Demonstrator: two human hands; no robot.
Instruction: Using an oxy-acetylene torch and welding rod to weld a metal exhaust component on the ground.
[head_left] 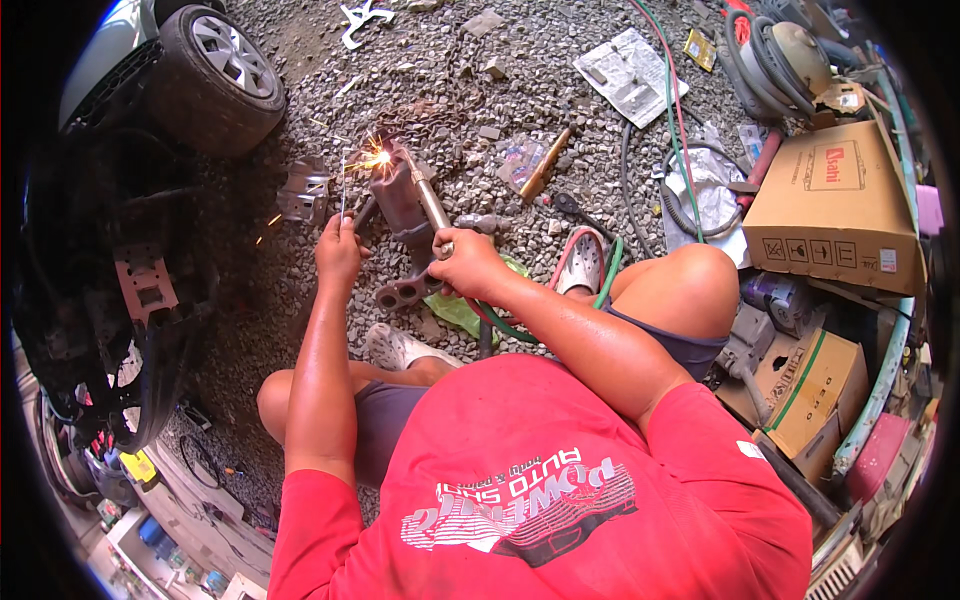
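My right hand [468, 262] is closed round the handle of a brass-coloured gas torch [430, 200]. Its head points at the top of a rusty exhaust manifold [402, 210], where a bright glow throws off orange sparks. Pinched upright in the fingers of my left hand [340, 250] is a thin metal rod [345, 185], its upper end close to the sparks. The manifold stands tilted on the gravel between my hands, its flange with round ports toward me. Red and green hoses [610, 270] run beside my right knee.
A car wheel [220, 75] and dark car underparts [130, 270] are at the left. Beside the manifold lie a bent metal shield [303, 190] and a hammer-like tool [548, 165]. Cardboard boxes [835, 205] and coiled hose [765, 70] line the right side. A newspaper [630, 78] lies on the gravel.
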